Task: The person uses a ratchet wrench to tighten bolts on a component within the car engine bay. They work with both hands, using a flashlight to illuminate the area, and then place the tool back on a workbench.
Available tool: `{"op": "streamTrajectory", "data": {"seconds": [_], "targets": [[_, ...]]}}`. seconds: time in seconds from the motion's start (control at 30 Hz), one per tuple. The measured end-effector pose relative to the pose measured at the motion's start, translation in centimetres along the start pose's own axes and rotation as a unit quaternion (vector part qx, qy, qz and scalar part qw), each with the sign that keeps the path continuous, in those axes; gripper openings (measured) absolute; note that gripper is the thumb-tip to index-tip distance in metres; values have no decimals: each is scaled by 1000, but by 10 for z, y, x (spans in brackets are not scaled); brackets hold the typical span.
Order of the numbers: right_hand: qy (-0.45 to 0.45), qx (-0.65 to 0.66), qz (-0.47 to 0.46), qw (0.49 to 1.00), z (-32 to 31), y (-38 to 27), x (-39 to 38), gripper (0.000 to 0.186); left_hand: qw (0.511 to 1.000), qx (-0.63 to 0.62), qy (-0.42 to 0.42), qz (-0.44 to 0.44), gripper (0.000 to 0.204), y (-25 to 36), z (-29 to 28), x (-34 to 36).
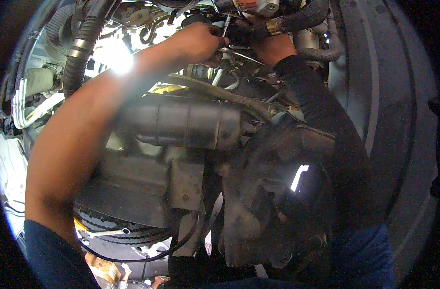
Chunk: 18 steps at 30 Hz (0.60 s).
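The engine block (pixel 147 192) fills the middle of my view from underneath, with the cylindrical starter-like housing (pixel 186 123) lying across its upper edge and the ribbed belt (pixel 119 231) curving under its lower left corner. To the right runs the broad dark wheel arch (pixel 374 106). Up at the top edge, a thick black hose (pixel 297 21) with a brass-coloured clamp (pixel 274 26) crosses over my hands.

My left hand (pixel 196 43) is closed around a thin metal tool (pixel 226 26) — a slim shaft, I judge a small screwdriver — set against a fitting just under that hose. My right hand (pixel 273 48), in a dark sleeve, is curled beside it, touching the same cluster of parts; whether it pinches something or only braces I cannot tell, as the fingers are hidden.

To do this well, I think I should keep the shaft square to the fitting, steady it with the right hand close to the tip, and turn in short strokes — glare from the left hides much.
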State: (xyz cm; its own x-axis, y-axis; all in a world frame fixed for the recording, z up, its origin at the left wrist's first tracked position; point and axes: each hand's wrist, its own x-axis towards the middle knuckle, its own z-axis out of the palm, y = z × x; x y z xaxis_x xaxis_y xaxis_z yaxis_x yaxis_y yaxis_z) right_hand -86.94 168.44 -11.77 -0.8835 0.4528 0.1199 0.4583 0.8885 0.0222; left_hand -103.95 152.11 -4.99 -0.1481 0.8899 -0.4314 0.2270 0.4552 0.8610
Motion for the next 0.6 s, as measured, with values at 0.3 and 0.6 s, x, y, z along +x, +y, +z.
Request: {"op": "streamTrajectory", "data": {"seconds": [0.3,0.6], "targets": [[140,15,41,989,8,-12,-5,31,1000,-13,0,-7,29,-3,-1,4],[156,40,38,986,-9,-21,-8,30,999,-50,14,5,24,-10,-2,12]]}}
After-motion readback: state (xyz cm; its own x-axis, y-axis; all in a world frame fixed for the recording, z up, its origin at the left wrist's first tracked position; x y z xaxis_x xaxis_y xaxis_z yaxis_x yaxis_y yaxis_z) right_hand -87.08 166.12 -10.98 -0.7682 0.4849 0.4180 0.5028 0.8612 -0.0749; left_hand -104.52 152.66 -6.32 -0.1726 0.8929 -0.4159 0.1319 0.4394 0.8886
